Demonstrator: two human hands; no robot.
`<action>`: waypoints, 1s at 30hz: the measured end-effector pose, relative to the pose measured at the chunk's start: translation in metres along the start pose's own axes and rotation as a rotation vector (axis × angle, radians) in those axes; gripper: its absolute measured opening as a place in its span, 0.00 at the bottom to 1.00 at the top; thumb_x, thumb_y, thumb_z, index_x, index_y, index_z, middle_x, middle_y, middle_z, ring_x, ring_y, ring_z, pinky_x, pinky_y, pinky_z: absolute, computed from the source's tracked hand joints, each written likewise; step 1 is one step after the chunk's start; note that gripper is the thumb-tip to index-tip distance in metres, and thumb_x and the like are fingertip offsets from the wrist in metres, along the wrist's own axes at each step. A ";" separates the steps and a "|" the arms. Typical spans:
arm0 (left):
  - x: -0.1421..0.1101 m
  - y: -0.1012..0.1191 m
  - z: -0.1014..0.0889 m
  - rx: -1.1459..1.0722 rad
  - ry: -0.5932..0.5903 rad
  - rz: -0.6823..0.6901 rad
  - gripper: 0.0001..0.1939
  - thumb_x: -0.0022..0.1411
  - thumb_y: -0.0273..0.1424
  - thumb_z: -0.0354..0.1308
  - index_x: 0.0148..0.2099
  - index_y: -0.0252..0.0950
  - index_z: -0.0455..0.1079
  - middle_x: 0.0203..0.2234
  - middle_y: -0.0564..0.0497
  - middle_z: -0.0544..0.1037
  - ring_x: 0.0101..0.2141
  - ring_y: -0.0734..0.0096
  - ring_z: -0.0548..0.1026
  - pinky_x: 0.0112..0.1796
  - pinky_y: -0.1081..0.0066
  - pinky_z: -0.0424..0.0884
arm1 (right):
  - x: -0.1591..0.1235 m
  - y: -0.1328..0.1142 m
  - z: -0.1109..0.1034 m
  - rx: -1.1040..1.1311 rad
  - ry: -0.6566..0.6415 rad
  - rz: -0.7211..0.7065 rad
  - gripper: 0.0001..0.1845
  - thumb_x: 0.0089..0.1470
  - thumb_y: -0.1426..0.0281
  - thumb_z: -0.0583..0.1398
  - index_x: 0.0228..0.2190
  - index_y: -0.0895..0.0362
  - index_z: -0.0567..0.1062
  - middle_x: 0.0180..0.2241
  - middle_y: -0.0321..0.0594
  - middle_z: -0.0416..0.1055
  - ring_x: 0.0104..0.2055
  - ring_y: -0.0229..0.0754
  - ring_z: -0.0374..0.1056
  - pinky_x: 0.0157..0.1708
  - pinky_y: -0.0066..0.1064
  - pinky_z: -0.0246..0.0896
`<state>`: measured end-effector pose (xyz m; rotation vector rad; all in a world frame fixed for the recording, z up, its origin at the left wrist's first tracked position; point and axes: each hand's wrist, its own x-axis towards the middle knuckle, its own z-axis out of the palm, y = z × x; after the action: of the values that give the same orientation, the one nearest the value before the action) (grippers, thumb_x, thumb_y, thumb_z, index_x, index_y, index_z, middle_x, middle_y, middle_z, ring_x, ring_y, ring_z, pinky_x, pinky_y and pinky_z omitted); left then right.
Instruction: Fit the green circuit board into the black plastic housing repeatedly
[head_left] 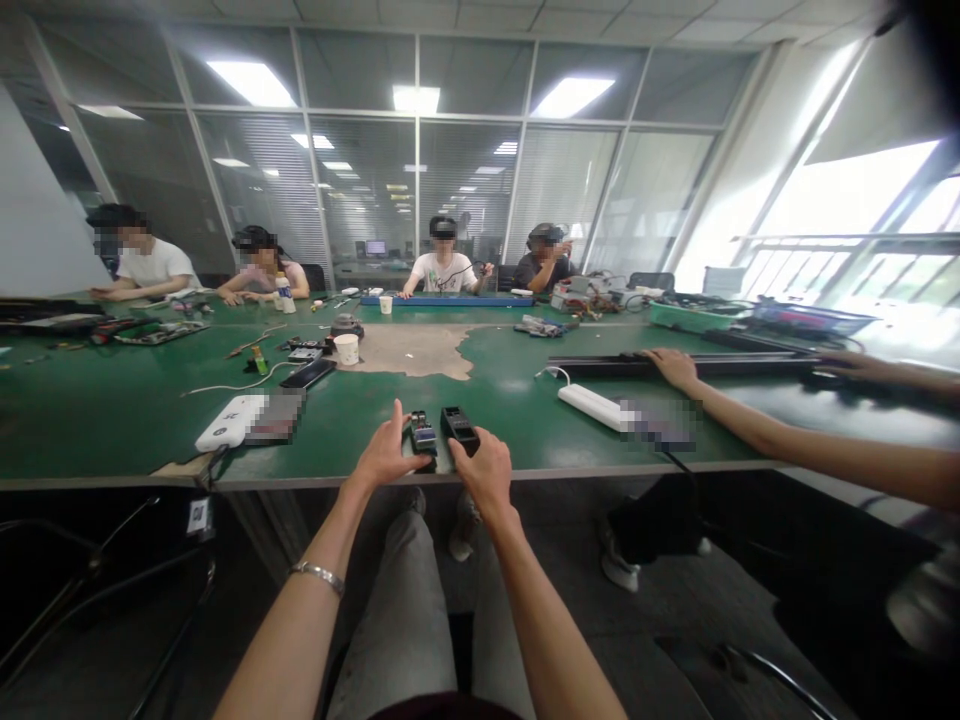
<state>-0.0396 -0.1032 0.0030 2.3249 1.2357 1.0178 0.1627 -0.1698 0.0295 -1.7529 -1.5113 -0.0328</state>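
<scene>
Small black handheld gadget w/ blue-and-silver top (422, 437) and flat black rectangular box (460, 430) sit side by side, nearly touching, on green table mat (112, 420), just in from its near edge. L hand (384, 452) hovers just beside gadget, fingers spread, open, holding nothing. R hand (480, 475) half open, fingertips (459, 448) at box's lower end; can't tell if it has hold. Silver bracelet (319, 577) on L wrist. White power strip (225, 422) lies to L. To R, co-worker's hand (675, 368) rests on long black bar (735, 365), near 2nd white power strip (592, 407).
</scene>
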 end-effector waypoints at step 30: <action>-0.004 -0.009 0.003 0.029 0.080 0.040 0.68 0.47 0.43 0.68 0.70 0.27 0.20 0.67 0.24 0.43 0.66 0.37 0.47 0.61 0.43 0.50 | 0.002 -0.072 0.007 -0.194 -0.238 -0.040 0.17 0.51 0.58 0.61 0.34 0.60 0.76 0.35 0.52 0.76 0.39 0.51 0.73 0.37 0.35 0.61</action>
<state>-0.0443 -0.1017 -0.0058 2.3609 1.2451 1.1235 0.1001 -0.1669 0.0647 -1.9342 -1.7646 0.0095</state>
